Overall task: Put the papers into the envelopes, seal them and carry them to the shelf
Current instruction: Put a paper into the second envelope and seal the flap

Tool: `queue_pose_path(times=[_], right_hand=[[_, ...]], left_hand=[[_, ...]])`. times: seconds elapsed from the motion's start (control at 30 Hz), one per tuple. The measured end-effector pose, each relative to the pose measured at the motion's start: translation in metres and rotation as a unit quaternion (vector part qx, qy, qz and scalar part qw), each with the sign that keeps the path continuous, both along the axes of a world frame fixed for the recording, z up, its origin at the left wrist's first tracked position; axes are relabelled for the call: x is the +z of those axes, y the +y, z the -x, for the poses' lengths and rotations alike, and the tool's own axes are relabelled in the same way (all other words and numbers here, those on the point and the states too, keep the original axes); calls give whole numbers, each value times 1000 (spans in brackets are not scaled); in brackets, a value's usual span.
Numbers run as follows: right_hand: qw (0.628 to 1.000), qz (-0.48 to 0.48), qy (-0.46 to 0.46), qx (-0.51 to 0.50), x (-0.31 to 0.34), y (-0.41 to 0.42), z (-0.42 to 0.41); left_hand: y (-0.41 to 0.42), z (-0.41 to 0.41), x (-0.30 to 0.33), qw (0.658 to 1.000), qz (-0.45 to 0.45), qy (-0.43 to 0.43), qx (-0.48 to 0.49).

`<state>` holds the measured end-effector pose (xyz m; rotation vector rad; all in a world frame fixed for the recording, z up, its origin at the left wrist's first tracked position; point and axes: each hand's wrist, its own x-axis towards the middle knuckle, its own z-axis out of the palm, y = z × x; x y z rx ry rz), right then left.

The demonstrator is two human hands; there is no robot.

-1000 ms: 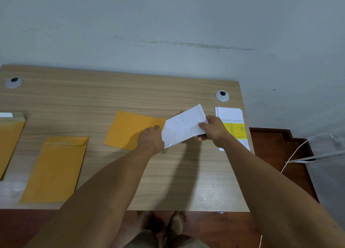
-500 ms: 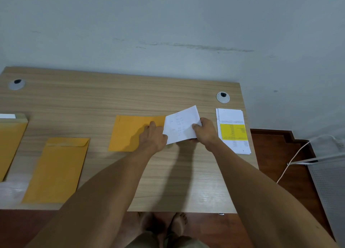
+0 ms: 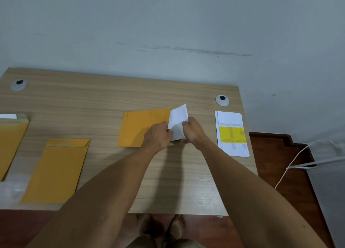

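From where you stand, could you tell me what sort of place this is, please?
Probably a small office or home workspace: a wooden desk with cable grommets stands against a plain wall, with brown envelopes and a stack of printed papers laid out on it.

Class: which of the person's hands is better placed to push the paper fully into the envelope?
Right. The right hand grips the white paper at its outer end; the left hand holds the envelope at its mouth.
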<state>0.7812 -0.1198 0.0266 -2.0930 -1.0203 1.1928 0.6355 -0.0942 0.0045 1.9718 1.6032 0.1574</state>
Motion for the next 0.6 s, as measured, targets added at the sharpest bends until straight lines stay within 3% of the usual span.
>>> queue_pose_path(times=[0.3, 0.6], right_hand=[[986, 58, 96, -121, 11, 8, -19], [993, -31, -2, -115, 4, 4, 1]], left_hand=[[-2, 4, -1, 1000, 18, 7, 6], [-3, -12, 15, 999, 8, -50, 4]])
